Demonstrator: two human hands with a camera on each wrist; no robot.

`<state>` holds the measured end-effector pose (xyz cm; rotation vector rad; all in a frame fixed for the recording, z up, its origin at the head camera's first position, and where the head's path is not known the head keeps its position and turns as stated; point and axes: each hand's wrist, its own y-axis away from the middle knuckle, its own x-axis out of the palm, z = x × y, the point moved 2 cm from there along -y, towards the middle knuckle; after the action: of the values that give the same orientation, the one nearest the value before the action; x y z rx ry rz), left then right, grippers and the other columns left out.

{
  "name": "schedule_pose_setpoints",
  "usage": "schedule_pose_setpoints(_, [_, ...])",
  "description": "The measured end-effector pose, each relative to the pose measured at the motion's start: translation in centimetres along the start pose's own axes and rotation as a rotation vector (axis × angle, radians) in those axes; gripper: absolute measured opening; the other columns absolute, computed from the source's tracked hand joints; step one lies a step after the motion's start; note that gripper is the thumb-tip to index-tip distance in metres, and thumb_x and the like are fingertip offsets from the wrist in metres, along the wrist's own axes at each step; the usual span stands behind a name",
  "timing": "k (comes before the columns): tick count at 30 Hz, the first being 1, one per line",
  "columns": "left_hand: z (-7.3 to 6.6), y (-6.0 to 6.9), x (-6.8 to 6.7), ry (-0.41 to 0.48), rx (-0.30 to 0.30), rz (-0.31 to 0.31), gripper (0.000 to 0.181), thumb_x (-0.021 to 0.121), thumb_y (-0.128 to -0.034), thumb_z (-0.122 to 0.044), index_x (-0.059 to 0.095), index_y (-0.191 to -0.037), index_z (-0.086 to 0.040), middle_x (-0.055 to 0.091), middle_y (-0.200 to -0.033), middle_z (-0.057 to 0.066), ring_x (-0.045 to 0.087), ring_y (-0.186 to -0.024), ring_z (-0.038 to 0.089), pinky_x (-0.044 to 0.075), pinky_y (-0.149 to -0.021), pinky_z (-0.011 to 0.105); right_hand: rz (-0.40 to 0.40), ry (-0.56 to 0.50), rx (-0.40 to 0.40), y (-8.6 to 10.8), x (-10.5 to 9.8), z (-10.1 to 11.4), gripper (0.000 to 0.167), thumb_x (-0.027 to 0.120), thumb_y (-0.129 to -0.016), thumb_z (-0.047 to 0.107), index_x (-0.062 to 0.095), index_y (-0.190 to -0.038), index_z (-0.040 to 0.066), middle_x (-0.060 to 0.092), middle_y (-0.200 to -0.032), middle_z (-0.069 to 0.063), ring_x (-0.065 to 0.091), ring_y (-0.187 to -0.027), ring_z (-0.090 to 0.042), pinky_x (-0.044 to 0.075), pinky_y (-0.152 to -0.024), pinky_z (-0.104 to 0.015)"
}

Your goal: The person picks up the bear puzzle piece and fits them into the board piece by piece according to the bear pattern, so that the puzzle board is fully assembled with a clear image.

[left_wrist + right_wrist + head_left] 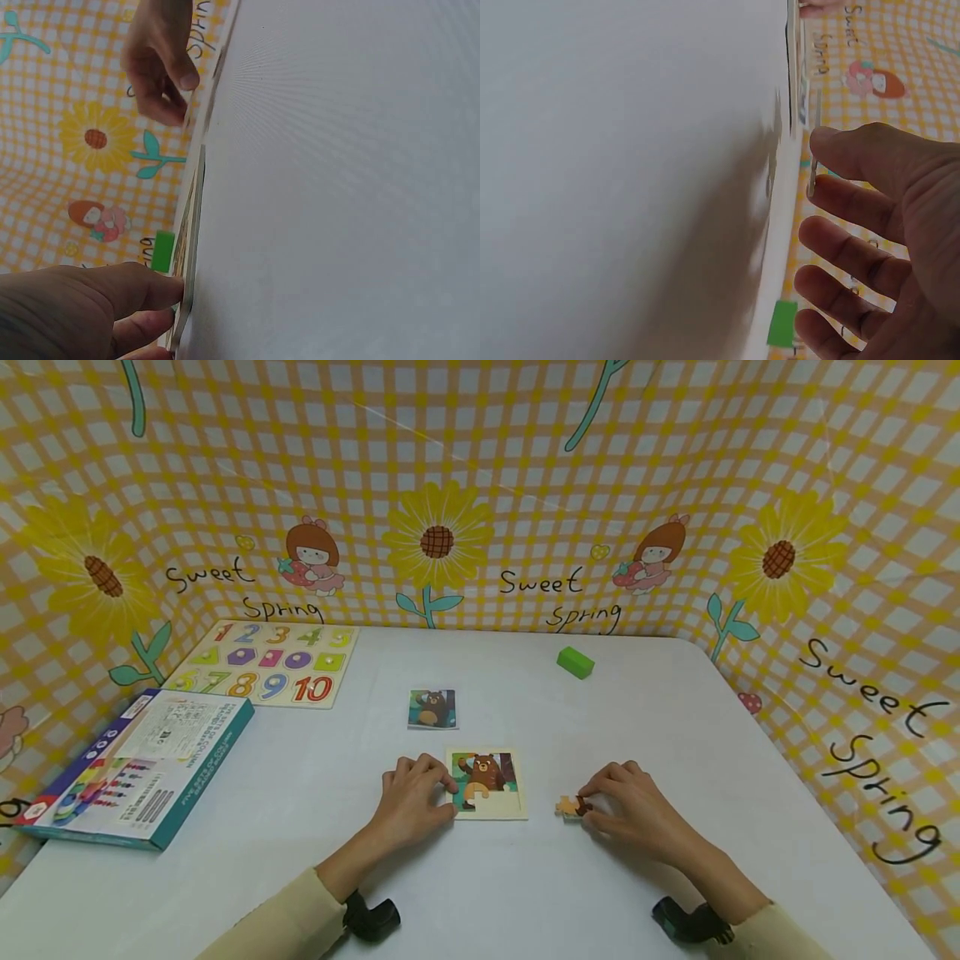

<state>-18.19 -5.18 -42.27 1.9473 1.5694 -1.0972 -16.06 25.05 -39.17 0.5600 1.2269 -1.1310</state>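
A square wooden jigsaw puzzle (487, 785) with a brown bear picture lies in the middle of the table; its lower right part shows bare tray. My left hand (412, 797) holds its left edge, fingertips and thumb on the rim. The left wrist view shows the board (193, 225) nearly edge-on beside the left hand (97, 304). To the right of the board, my right hand (633, 810) pinches a tan and brown puzzle piece (572, 807) between thumb and forefinger. In the right wrist view the piece (815, 169) appears as a thin edge above the table, the other fingers of the right hand (885, 232) spread.
Behind the puzzle lies a small bear picture card (432, 708). A green block (575, 662) sits at the back right. On the left are a number-and-shape board (300, 647) and a flat toy box (142, 768). A checked cloth (480, 460) hangs around the white table (675, 718).
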Motion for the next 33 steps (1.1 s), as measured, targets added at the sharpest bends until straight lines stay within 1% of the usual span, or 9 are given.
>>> schedule_pose_setpoints(10, [-0.1, -0.1, 0.0, 0.008, -0.004, 0.005, 0.011, 0.072, -0.074, -0.019, 0.067, -0.084, -0.018, 0.057, -0.106, 0.001, 0.041, -0.104, 0.026, 0.029, -0.087, 0.05, 0.021, 0.037, -0.099, -3.3, 1.8, 3.5, 0.019, 0.076, -0.073, 0.018, 0.072, -0.091, 0.016, 0.062, -0.093, 0.003, 0.046, -0.088, -0.014, 0.037, -0.078, -0.035])
schedule_pose_setpoints(15, [-0.1, -0.1, 0.0, 0.009, -0.002, 0.003, 0.011, 0.072, -0.0741, -0.019, 0.066, -0.084, -0.018, 0.057, -0.107, 0.0, 0.041, -0.104, 0.026, 0.028, -0.087, 0.05, 0.033, 0.044, -0.112, -4.5, 2.7, 4.6, 0.019, 0.077, -0.072, 0.02, 0.073, -0.09, 0.016, 0.062, -0.092, 0.003, 0.046, -0.088, -0.014, 0.038, -0.079, -0.035])
schedule_pose_setpoints(21, [-0.1, 0.0, 0.0, 0.008, 0.008, -0.005, 0.012, 0.072, -0.0738, -0.018, 0.066, -0.084, -0.018, 0.057, -0.105, 0.001, 0.041, -0.103, 0.027, 0.029, -0.087, 0.051, 0.058, 0.048, -0.102, -5.4, 3.6, 5.5, 0.021, 0.08, -0.071, 0.024, 0.073, -0.089, 0.016, 0.061, -0.092, 0.004, 0.045, -0.088, -0.013, 0.039, -0.08, -0.035])
schedule_pose_setpoints(28, [0.0, -0.1, 0.1, 0.0, 0.015, -0.011, 0.012, 0.072, -0.0734, -0.017, 0.066, -0.083, -0.017, 0.057, -0.104, 0.001, 0.042, -0.101, 0.027, 0.029, -0.086, 0.052, 0.047, 0.059, -0.143, -6.0, 4.2, 6.3, 0.022, 0.08, -0.07, 0.025, 0.072, -0.089, 0.017, 0.062, -0.092, 0.003, 0.045, -0.085, -0.013, 0.039, -0.08, -0.035])
schedule_pose_setpoints(33, [0.0, -0.1, 0.1, -0.01, 0.012, -0.006, 0.012, 0.072, -0.0734, -0.017, 0.066, -0.083, -0.017, 0.057, -0.105, 0.001, 0.042, -0.101, 0.026, 0.03, -0.085, 0.051, 0.059, 0.08, -0.156, -6.3, 4.5, 6.7, 0.022, 0.08, -0.07, 0.026, 0.072, -0.089, 0.017, 0.062, -0.091, 0.003, 0.045, -0.085, -0.013, 0.039, -0.078, -0.034])
